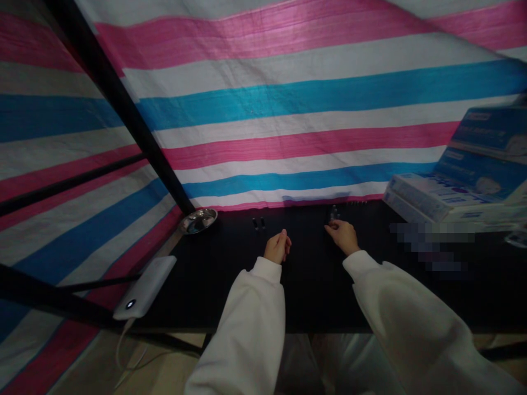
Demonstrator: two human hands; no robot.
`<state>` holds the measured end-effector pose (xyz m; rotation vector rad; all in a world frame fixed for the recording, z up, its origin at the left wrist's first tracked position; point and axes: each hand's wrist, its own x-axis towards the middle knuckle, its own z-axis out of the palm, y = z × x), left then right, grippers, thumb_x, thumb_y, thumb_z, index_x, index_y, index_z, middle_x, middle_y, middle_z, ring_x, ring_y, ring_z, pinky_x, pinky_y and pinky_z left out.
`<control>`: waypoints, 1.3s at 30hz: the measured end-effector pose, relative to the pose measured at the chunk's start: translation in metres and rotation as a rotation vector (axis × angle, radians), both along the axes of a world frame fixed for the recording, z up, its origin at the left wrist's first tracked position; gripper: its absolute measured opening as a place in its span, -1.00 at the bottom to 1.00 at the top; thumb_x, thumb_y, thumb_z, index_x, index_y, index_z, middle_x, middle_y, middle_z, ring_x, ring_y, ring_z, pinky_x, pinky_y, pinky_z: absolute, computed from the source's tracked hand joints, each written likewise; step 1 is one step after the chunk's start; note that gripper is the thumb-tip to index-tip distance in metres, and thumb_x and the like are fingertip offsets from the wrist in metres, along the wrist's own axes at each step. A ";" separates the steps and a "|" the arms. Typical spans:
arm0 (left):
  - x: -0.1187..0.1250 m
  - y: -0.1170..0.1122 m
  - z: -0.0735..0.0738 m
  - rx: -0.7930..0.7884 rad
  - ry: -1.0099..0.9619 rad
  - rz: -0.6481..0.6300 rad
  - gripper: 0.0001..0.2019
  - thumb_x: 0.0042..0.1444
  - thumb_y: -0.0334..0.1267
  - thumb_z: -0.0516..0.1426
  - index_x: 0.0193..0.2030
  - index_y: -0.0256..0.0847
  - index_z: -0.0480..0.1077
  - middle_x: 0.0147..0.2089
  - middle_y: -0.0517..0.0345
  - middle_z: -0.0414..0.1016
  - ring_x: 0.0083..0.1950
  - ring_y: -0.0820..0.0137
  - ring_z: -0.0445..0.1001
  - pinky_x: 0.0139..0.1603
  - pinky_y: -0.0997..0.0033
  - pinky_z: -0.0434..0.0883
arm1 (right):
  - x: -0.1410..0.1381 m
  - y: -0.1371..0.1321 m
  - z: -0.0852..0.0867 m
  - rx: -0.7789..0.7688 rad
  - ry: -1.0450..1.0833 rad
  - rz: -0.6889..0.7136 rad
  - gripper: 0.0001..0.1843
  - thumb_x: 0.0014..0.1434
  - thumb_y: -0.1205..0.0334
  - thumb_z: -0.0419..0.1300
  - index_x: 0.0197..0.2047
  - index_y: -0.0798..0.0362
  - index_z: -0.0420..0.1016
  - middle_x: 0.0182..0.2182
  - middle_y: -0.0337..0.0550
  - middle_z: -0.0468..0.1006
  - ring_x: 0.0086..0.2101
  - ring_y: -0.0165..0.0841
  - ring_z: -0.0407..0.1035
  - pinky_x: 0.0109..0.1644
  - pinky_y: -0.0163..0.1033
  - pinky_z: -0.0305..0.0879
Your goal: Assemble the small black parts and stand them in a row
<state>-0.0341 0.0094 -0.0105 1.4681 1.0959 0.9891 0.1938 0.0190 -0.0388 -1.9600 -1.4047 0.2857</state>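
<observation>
My left hand [279,247] is above the black table [214,280], its fingers curled in and the thumb against them. Whatever it may hold is hidden. Farther right, my right hand [344,236] reaches to a small cluster of shiny, clear-looking pieces [334,210], fingertips drawn together at its near edge. What lies between those fingertips is too small and dark to make out. Two small dark upright-looking pieces [259,223] with light ends stand side by side beyond my left hand. A row of tiny light pieces [356,203] lies near the back edge.
A shiny metal dish [198,220] sits at the back left corner. Nearer on the left lies a white power bank [146,288] with a cable. Blue and white boxes [465,186] are stacked at the right. A black frame post [119,104] and striped sheeting [280,99] enclose the table.
</observation>
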 end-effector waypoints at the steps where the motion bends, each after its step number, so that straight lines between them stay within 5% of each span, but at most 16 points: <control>1: 0.000 0.000 0.000 0.003 0.000 0.000 -0.52 0.01 0.15 -0.14 -0.55 -0.28 0.23 -0.74 0.28 0.19 -0.80 0.62 0.08 -0.79 0.60 -0.01 | 0.000 0.000 0.000 -0.005 -0.009 0.003 -0.73 -0.02 0.09 0.09 -0.31 0.05 0.47 -0.41 -0.10 0.53 -0.37 -0.33 0.40 -0.39 -0.33 0.19; 14: 0.000 -0.002 0.003 0.033 0.022 0.046 -0.52 0.01 0.13 -0.14 -0.56 -0.27 0.24 -0.74 0.28 0.19 -0.81 0.62 0.06 -0.79 0.60 -0.04 | 0.019 -0.005 -0.001 -0.103 -0.180 -0.061 -0.75 -0.02 0.10 0.13 -0.36 0.08 0.49 -0.45 -0.03 0.52 -0.34 -0.26 0.40 -0.37 -0.29 0.18; 24: -0.006 0.004 0.010 0.015 -0.224 0.264 -0.56 -0.01 0.11 -0.09 -0.60 -0.26 0.19 -0.78 0.31 0.13 -0.82 0.61 0.06 -0.81 0.59 -0.04 | 0.015 -0.021 0.016 -0.242 -0.298 -0.030 -0.65 -0.10 0.00 0.18 -0.39 0.15 0.48 -0.42 0.12 0.48 -0.37 -0.19 0.40 -0.39 -0.22 0.21; 27: -0.012 0.009 0.010 -0.042 -0.363 0.358 -0.61 -0.02 0.07 -0.06 -0.59 -0.25 0.18 -0.77 0.32 0.13 -0.82 0.60 0.06 -0.82 0.58 -0.07 | -0.003 -0.029 0.032 -0.227 -0.320 0.082 -0.69 -0.09 0.01 0.18 -0.46 0.13 0.48 -0.47 0.08 0.48 -0.42 -0.20 0.39 -0.41 -0.21 0.20; 32: -0.022 0.015 0.009 -0.194 -0.628 0.493 -0.73 -0.01 -0.06 -0.08 -0.53 -0.23 0.15 -0.74 0.35 0.11 -0.83 0.61 0.02 -0.79 0.57 -0.10 | -0.066 -0.012 0.044 0.026 -0.106 0.612 -0.77 0.04 0.09 0.08 -0.38 0.03 0.48 -0.47 -0.12 0.49 -0.42 -0.36 0.37 -0.35 -0.28 0.20; 39: -0.031 0.015 0.005 -0.368 -0.888 0.567 -0.79 0.03 -0.19 -0.14 -0.53 -0.22 0.11 -0.72 0.36 0.05 -0.81 0.63 -0.03 -0.75 0.57 -0.12 | -0.146 0.046 0.013 0.128 0.055 0.551 -0.62 -0.05 0.18 0.17 -0.13 0.14 0.37 -0.32 -0.07 0.42 -0.35 -0.40 0.30 -0.23 -0.27 0.20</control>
